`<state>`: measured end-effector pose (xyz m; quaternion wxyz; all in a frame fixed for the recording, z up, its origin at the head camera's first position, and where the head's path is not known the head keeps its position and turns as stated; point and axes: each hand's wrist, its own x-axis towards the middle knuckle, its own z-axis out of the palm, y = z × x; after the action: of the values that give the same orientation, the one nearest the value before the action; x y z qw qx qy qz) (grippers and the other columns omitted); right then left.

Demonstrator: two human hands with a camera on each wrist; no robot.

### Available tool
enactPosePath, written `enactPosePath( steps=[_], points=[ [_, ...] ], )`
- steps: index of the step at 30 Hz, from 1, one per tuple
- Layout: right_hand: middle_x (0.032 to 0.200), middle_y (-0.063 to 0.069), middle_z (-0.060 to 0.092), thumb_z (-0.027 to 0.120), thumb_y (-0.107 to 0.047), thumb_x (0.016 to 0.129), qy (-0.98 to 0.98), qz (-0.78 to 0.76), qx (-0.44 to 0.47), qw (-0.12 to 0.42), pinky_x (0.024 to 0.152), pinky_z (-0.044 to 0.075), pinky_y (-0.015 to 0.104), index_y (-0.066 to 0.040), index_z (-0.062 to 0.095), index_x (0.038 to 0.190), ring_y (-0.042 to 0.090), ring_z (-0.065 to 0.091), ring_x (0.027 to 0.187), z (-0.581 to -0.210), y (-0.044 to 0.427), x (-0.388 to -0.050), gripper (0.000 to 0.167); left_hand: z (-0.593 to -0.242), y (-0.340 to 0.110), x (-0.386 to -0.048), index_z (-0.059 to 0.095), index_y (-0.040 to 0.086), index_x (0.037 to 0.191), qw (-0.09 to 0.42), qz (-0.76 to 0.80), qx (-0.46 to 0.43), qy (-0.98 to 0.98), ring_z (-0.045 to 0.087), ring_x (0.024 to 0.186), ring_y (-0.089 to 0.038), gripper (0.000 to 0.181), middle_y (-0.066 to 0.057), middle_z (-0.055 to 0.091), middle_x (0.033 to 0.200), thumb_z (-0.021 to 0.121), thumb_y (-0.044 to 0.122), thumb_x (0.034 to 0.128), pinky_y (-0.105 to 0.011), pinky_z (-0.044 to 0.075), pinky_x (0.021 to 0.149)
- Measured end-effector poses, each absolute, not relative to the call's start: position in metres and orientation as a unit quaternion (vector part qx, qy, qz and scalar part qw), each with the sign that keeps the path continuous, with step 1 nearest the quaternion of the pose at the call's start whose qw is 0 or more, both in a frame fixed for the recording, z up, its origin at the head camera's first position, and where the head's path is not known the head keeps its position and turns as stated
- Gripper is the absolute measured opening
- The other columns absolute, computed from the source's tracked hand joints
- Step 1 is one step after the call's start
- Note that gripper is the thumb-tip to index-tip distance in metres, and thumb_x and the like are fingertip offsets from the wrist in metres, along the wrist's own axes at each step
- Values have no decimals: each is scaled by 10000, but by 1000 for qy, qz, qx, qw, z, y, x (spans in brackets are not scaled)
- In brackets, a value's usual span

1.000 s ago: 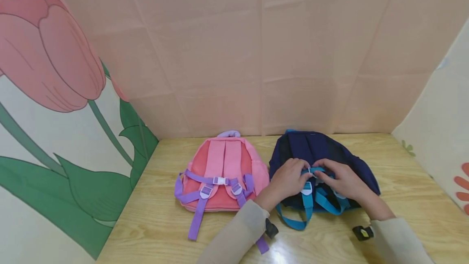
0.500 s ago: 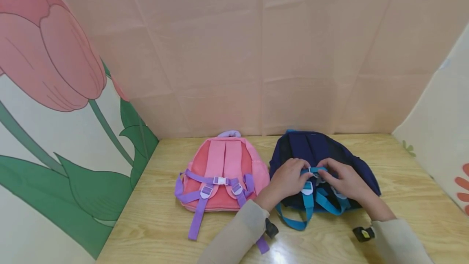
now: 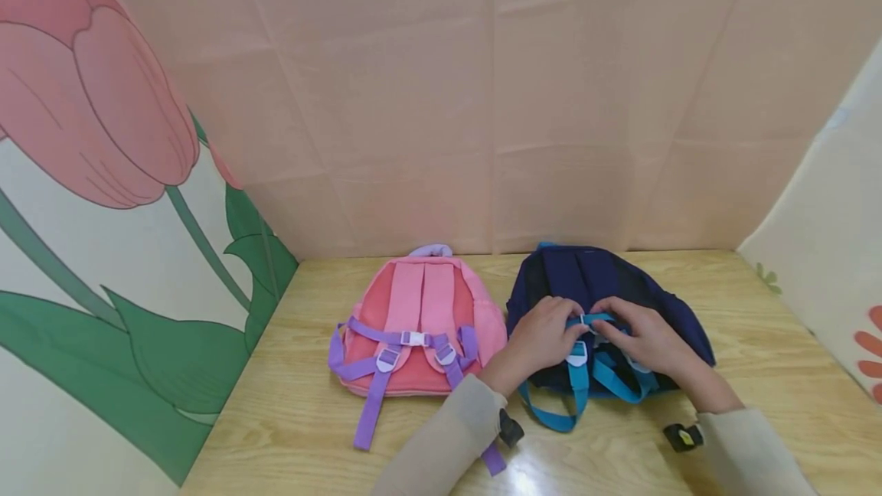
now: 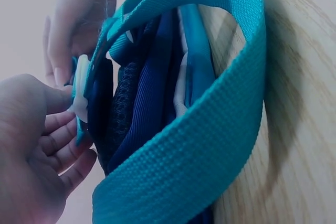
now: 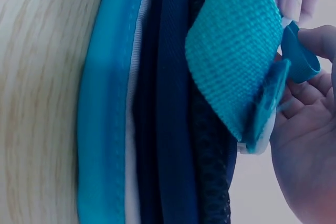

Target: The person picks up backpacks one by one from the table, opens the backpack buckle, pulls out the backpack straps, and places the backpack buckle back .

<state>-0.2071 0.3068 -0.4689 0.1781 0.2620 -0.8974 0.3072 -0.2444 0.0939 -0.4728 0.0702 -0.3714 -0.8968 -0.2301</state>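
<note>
A navy backpack (image 3: 613,274) lies straps up on the table at right in the head view. My left hand (image 3: 540,337) pinches the left end of its blue chest strap (image 3: 598,318), at a white buckle. In the left wrist view, the thumb of my left hand (image 4: 31,135) lies against the white buckle (image 4: 81,85). My right hand (image 3: 646,337) pinches the same strap farther right. In the right wrist view, a folded piece of blue strap (image 5: 300,59) sits between the thumb and fingers of my right hand (image 5: 310,114). The fingers partly hide the buckle.
A pink backpack (image 3: 403,289) with purple straps and a fastened white buckle (image 3: 414,339) lies close on the left. Blue shoulder straps (image 3: 558,423) loop toward me over the wooden table (image 3: 276,404). Papered walls (image 3: 413,98) stand behind and beside.
My right hand shifted slightly right along the strap, then back left to about where it was. The left hand and both backpacks have stayed in place.
</note>
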Motion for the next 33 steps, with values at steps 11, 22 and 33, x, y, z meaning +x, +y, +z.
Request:
enactPosePath(
  steps=[11, 22, 33],
  points=[
    [950, 10, 685, 686, -47, 950, -895, 326, 243, 184, 668, 475, 174, -119, 647, 1085, 19, 568, 760, -471, 312, -206, 158, -471, 93, -245, 651, 226, 1209, 66, -245, -366, -895, 539, 1021, -33, 261, 112, 644, 1121, 560, 399, 1036, -105, 441, 879],
    [983, -5, 701, 696, -48, 942, -897, 315, 255, 178, 645, 493, 215, -118, 659, 1114, 16, 563, 753, -468, 306, -207, 189, -470, 92, -245, 653, 220, 1202, 71, -230, -369, -897, 545, 1031, -39, 260, 108, 646, 1117, 558, 397, 1037, -108, 443, 887],
    [902, -22, 667, 686, -57, 952, -898, 328, 230, 179, 590, 458, 229, -126, 646, 1087, 13, 536, 702, -471, 308, -204, 157, -471, 93, -244, 649, 231, 1210, 63, -246, -364, -896, 531, 1026, -32, 272, 116, 639, 1121, 549, 415, 1037, -104, 441, 873]
  ],
)
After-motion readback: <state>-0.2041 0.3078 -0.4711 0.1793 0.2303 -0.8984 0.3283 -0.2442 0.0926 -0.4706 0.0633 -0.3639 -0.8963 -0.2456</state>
